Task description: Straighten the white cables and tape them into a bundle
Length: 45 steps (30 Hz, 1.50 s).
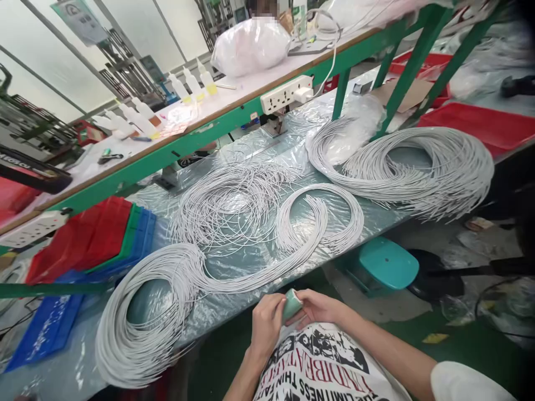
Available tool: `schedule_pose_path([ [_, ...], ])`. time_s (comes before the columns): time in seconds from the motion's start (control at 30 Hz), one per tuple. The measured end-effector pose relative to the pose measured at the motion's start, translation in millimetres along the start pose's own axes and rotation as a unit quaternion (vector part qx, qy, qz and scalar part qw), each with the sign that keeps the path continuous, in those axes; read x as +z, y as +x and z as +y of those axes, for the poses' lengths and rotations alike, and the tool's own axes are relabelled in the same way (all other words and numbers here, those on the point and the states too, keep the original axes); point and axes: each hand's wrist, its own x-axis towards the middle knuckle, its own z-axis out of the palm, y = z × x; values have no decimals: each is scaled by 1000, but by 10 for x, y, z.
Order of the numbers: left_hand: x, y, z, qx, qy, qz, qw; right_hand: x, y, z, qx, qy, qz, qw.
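Close to my body, in front of the table edge, both hands hold a small green roll of tape (pixel 291 304). My left hand (pixel 266 318) pinches its left side with bent fingers. The fingers of my right hand (pixel 316 306) close around its right side. On the table ahead lie coils of thin grey-white cable: one large coil (pixel 112 328) at the left and a smaller looped bundle (pixel 355 214) in the middle. Behind them spreads a loose tangle of cable (pixel 188 203). At the right, a thick coil (pixel 463 161) hangs partly over the edge.
Red, green and blue bins (pixel 90 234) are stacked at the left. A raised green-framed shelf (pixel 200 139) with a power strip (pixel 286 94) and squeeze bottles (pixel 192 83) runs behind. A teal stool (pixel 388 263) stands below the table. Another person sits beyond the shelf.
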Motion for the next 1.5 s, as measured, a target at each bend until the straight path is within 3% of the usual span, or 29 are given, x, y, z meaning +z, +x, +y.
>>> schedule_pose_path([
  [0.17, 7, -82, -10, -5, 37, -34, 999, -146, 353, 60, -25, -107, 68, 992],
  [0.37, -204, 27, 201, 68, 50, -66, 994, -389, 610, 52, 9, -183, 90, 979],
  [0.47, -278, 158, 178, 31, 8, -67, 997, -497, 668, 90, 25, -227, 94, 969],
  [0.6, -247, 531, -262, -100, -4, -51, 994, -558, 731, 202, 85, -287, 62, 952],
  [0.77, -43, 1076, -1007, -160, 41, -93, 982, -552, 821, 367, 172, -329, 31, 928],
  [0.9, 172, 1232, -1355, -196, 67, -151, 967, -525, 887, 451, 202, -328, 28, 922],
  [1.1, 393, 1103, -1604, -228, 123, -156, 953, -530, 909, 498, 195, -307, 34, 931],
  [1.5, 515, 1170, -1784, -267, 162, -128, 941, -479, 970, 450, 196, -306, 44, 931],
])
